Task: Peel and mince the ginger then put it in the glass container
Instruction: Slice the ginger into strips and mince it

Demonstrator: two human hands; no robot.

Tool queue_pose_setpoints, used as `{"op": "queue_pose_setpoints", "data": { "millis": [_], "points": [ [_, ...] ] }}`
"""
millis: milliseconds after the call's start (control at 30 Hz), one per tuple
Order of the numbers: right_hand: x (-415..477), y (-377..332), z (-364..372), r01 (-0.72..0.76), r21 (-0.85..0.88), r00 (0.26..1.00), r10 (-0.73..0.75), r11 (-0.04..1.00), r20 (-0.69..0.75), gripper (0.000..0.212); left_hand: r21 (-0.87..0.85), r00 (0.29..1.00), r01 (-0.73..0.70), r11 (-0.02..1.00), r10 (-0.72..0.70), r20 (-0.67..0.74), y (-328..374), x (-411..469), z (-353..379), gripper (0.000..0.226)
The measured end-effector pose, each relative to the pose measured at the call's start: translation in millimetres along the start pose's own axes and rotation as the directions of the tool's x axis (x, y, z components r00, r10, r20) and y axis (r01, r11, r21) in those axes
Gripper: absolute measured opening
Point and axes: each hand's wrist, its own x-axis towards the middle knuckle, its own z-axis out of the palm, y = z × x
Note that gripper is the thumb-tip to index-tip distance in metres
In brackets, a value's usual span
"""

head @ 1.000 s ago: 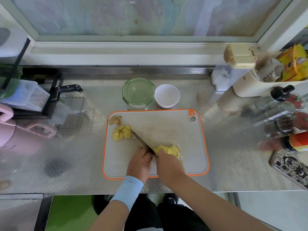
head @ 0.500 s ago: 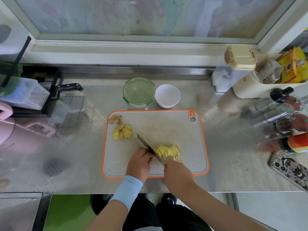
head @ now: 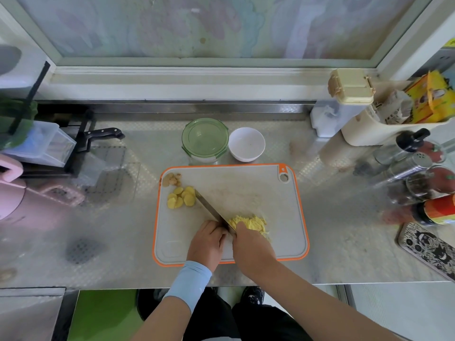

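The shredded ginger (head: 251, 222) lies on the board (head: 246, 188) toward five o'clock; its twelve-o'clock half is bare. The right hand (head: 251, 247) clamps the knife (head: 213, 210), now slid toward ten o'clock; the left hand (head: 208, 242) has its fingers curled, grip unclear.

Your grey board (head: 246, 190) has an orange rim, ginger slices (head: 181, 198) and mince (head: 251, 221) yellow, container lid (head: 205, 140) green, bowl (head: 246, 143) white, sleeve (head: 188, 280) light blue, lower-right phone case (head: 428, 249) black-and-white patterned.

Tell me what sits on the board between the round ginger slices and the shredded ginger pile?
The knife, its blade running diagonally across the cutting board from the ginger slices toward the shredded ginger. The head view shows it.
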Motion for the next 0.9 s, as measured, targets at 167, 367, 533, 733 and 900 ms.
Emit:
{"op": "queue_pose_setpoints", "data": {
  "millis": [167, 367, 533, 733, 900],
  "points": [
    [-19, 15, 3, -0.029, -0.014, 0.999, 0.029, 0.999, -0.014, 0.017, -0.008, 0.999, -0.023, 1.000, 0.023, -0.034, -1, 3, -1, 0.020],
    [-19, 16, 4, 0.008, -0.025, 1.000, -0.008, 1.000, 0.016, 0.006, -0.012, 0.999, -0.020, 1.000, 0.020, -0.033, 0, 3, -1, 0.020],
    [-8, 7, 5, -0.010, -0.071, 0.999, 0.014, 0.997, 0.043, 0.019, -0.013, 1.000, 0.007, 1.000, -0.006, 0.021, -3, 2, 0, 0.018],
    [2, -6, 2, -0.011, -0.003, 1.000, 0.012, 1.000, 0.013, 0.019, -0.014, 0.999, -0.025, 1.000, 0.025, 0.020, -7, -2, -8, 0.018],
    [3, -4, 1, 0.009, -0.005, 1.000, -0.009, 1.000, 0.024, 0.023, -0.003, 1.000, -0.003, 1.000, 0.003, -0.019, -9, -1, -13, 0.018]
  ]
}}
